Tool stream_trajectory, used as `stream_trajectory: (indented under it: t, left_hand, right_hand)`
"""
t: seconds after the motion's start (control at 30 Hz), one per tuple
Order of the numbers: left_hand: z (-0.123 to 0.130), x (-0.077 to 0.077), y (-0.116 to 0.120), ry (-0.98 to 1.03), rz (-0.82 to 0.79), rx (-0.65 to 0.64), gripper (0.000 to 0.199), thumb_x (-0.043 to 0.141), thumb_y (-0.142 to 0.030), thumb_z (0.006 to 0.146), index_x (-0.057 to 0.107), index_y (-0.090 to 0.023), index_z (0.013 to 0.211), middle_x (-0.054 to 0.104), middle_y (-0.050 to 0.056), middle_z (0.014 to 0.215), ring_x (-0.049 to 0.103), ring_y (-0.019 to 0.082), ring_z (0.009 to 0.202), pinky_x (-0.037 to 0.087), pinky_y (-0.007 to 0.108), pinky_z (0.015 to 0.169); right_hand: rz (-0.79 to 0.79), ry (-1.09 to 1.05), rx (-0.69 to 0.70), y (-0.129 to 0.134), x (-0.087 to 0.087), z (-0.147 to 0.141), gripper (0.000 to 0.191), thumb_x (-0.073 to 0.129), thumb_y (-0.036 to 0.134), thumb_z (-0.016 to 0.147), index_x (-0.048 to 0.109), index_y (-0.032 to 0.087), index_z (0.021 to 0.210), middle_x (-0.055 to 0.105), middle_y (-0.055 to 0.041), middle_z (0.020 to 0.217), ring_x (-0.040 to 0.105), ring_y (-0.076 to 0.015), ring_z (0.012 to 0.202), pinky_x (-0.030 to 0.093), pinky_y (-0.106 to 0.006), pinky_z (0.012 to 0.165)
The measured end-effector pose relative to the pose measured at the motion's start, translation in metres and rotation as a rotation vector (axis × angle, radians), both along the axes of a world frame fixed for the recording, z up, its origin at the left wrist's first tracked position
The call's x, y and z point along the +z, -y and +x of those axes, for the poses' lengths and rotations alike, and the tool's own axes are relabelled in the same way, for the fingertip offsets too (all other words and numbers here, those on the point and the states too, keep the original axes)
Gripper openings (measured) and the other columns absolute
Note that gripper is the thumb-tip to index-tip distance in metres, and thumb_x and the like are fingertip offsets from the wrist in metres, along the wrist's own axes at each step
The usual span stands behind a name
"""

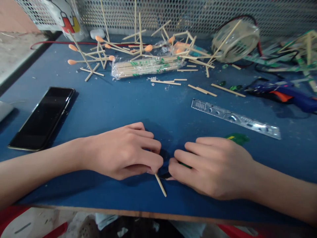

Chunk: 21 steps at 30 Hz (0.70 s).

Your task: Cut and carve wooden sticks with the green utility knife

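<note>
My left hand (126, 152) is closed, with thumb and forefinger pinching a thin wooden stick (161, 185) whose free end points down toward the table's front edge. Facing it on the right, my right hand (213, 167) is wrapped round a green utility knife (237, 138); most of its body is hidden by the fingers. The knife's dark tip (164, 176) shows between the two hands, touching or very close to the stick. Beyond the right hand lies a clear plastic ruler (235, 118).
A phone (43, 117) lies at the left. A wrapped bundle of sticks (148, 66) is at the back, among stick structures and orange-tipped sticks (91, 60). Cut stick pieces (201, 90) lie mid-table. A blue glue gun (284, 94) and clear plastic cup (235, 41) stand right.
</note>
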<state>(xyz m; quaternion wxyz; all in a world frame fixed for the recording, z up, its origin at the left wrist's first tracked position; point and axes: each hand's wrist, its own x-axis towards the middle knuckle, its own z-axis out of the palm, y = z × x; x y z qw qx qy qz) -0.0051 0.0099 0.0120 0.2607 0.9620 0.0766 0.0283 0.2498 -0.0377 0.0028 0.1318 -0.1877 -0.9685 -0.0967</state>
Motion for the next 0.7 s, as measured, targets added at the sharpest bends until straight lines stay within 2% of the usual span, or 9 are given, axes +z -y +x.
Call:
stream_trajectory:
  t: [0.3,0.47,0.7]
  left_hand:
    - [0.0011,0.0013,0.0012,0.008,0.035,0.007,0.019,0.047,-0.023,0.105,0.065,-0.026,0.097,0.066,0.002,0.092,0.056,0.017,0.083,0.033,0.034,0.08]
    - [0.0006,0.0001,0.0019,0.005,0.044,0.001,0.019,0.046,-0.022,0.104,0.063,-0.025,0.097,0.066,0.002,0.092,0.055,0.018,0.083,0.032,0.035,0.079]
    - [0.0003,0.0003,0.0011,-0.003,0.015,0.012,0.02,0.047,-0.023,0.105,0.065,-0.025,0.096,0.067,0.001,0.091,0.054,0.017,0.083,0.032,0.035,0.08]
  right_hand:
    - [-0.072,0.067,0.034,-0.0022,0.0001,0.002,0.012,0.052,0.024,0.096,0.056,0.027,0.086,0.063,0.005,0.071,0.044,-0.017,0.056,0.02,-0.034,0.056]
    - [-0.074,0.106,0.045,-0.0045,0.0015,0.0013,0.011,0.052,0.02,0.095,0.054,0.026,0.085,0.057,0.0054,0.067,0.042,-0.0166,0.056,0.019,-0.034,0.057]
    - [-0.071,0.06,0.053,-0.0061,-0.0009,0.0019,0.022,0.047,0.036,0.103,0.053,0.026,0.084,0.056,0.006,0.066,0.042,-0.0181,0.056,0.02,-0.035,0.056]
